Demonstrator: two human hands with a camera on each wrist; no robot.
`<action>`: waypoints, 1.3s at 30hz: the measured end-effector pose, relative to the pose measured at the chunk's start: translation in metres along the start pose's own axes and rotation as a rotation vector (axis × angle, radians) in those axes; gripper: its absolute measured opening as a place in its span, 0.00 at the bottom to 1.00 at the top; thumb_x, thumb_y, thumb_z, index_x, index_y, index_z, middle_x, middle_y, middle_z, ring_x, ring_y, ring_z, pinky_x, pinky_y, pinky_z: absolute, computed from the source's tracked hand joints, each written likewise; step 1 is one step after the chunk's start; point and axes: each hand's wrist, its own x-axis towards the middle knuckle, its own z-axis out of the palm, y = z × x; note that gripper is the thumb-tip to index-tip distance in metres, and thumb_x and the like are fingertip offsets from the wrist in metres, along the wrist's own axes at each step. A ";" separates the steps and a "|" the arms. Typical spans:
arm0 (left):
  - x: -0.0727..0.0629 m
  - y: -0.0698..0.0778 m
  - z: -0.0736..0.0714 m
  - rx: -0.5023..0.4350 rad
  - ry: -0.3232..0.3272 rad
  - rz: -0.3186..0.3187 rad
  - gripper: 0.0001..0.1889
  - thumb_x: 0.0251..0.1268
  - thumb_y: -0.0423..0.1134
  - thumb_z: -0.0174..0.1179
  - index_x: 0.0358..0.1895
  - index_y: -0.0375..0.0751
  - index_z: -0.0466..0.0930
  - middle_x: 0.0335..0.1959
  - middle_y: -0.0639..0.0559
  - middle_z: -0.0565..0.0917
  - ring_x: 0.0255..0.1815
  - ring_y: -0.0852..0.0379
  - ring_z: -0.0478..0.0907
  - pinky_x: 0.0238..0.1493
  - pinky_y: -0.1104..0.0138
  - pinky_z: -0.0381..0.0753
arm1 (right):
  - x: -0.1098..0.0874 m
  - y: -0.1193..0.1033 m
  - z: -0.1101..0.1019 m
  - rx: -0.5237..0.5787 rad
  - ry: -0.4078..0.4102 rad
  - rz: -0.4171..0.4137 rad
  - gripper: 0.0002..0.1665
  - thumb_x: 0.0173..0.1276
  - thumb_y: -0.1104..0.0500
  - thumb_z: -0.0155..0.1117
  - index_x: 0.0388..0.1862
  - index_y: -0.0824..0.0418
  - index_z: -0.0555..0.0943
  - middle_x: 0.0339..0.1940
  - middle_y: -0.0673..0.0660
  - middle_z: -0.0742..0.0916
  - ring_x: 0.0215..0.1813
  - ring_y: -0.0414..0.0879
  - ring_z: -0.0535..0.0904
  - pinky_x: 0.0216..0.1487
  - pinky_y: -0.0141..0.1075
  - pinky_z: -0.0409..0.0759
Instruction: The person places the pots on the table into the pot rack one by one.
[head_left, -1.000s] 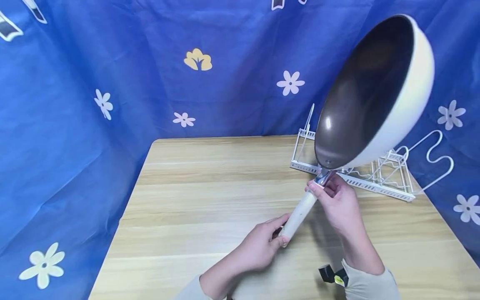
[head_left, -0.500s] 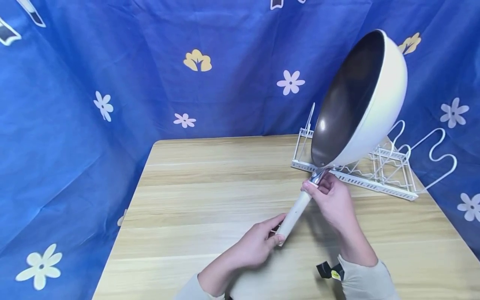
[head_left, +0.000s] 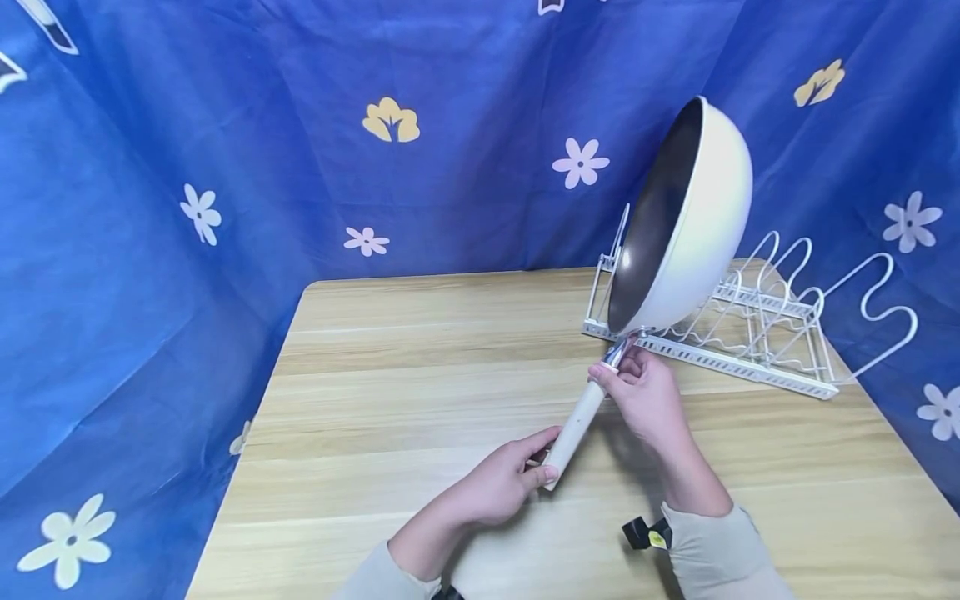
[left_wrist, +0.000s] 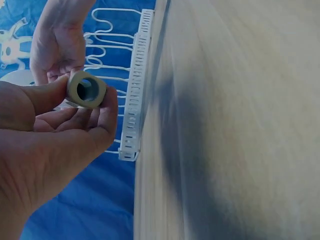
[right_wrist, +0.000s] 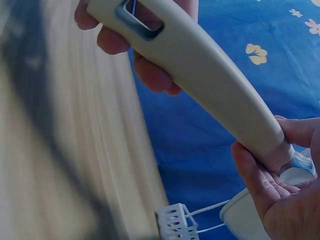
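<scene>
A deep frying pan (head_left: 708, 221), white outside and dark inside, is held on its side with its opening facing left. Its pale handle (head_left: 576, 429) slants down toward the person. At the handle's hollow end, my left hand (head_left: 498, 482) grips it between thumb and fingers. My right hand (head_left: 651, 404) pinches the handle close to the metal neck, as the right wrist view shows too. Behind the pan stands a white wire rack (head_left: 738, 369); the pan's lower part overlaps its left half in the head view and hides some of it.
The rack's wavy wire dividers (head_left: 802, 308) rise toward the right, with one bent wire (head_left: 888, 312) sticking out past the table's right edge. The wooden table (head_left: 390, 375) meets a blue flowered cloth (head_left: 465, 167) at the back and left.
The pan has moved left and lower and turned more edge-on, uncovering more of the rack's right side. Both hands have shifted a little left with the handle.
</scene>
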 end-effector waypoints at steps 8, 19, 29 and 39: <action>0.008 -0.006 -0.003 -0.094 -0.038 -0.019 0.33 0.82 0.40 0.60 0.84 0.39 0.64 0.67 0.43 0.85 0.57 0.58 0.83 0.68 0.64 0.80 | 0.010 0.008 0.005 0.068 -0.002 0.057 0.31 0.73 0.60 0.76 0.68 0.73 0.76 0.39 0.47 0.89 0.37 0.31 0.86 0.44 0.29 0.88; 0.015 -0.009 -0.003 -0.200 -0.074 -0.038 0.32 0.81 0.35 0.60 0.83 0.32 0.64 0.69 0.37 0.83 0.63 0.51 0.83 0.67 0.62 0.84 | 0.018 0.017 0.009 0.093 -0.012 0.085 0.33 0.75 0.61 0.73 0.71 0.76 0.74 0.42 0.52 0.91 0.38 0.32 0.87 0.44 0.25 0.87; 0.025 -0.012 -0.008 -0.183 -0.052 -0.037 0.31 0.82 0.35 0.59 0.83 0.35 0.66 0.65 0.37 0.86 0.60 0.52 0.83 0.63 0.65 0.84 | 0.029 0.022 0.012 0.085 0.005 0.087 0.31 0.77 0.60 0.71 0.71 0.76 0.74 0.49 0.62 0.93 0.39 0.33 0.86 0.45 0.26 0.87; 0.037 -0.015 -0.013 -0.158 -0.046 -0.038 0.30 0.82 0.35 0.59 0.82 0.36 0.68 0.66 0.38 0.85 0.60 0.53 0.83 0.66 0.62 0.82 | 0.040 0.026 0.014 0.080 -0.023 0.071 0.26 0.84 0.56 0.63 0.70 0.74 0.76 0.59 0.69 0.91 0.42 0.33 0.86 0.50 0.26 0.87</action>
